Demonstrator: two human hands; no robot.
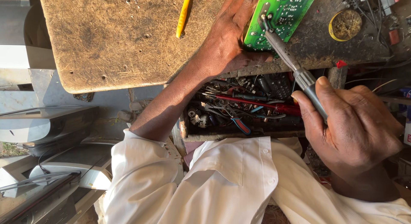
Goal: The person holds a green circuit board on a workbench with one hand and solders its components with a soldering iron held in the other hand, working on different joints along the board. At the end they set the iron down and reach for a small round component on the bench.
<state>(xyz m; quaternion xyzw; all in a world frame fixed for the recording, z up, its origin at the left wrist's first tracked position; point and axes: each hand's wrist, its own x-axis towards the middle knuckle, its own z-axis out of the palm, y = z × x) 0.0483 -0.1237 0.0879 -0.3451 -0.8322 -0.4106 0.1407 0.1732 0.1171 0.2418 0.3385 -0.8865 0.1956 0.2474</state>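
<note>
My left hand (pixel 227 40) grips the near edge of a green circuit board (pixel 284 12), holding it down on the worn wooden workbench (pixel 111 44). My right hand (pixel 351 125) is closed around the grey handle of a soldering iron (pixel 291 59). The iron's metal tip rests on the left part of the board. My white sleeves and shirt fill the bottom of the view.
A yellow pen-like tool (pixel 184 14) lies on the bench to the left. A round yellow-rimmed tin (pixel 346 25) and loose wires sit at the right. Below the bench edge an open drawer (pixel 244 104) holds screwdrivers, pliers and small parts. Stacked electronic devices (pixel 55 155) stand lower left.
</note>
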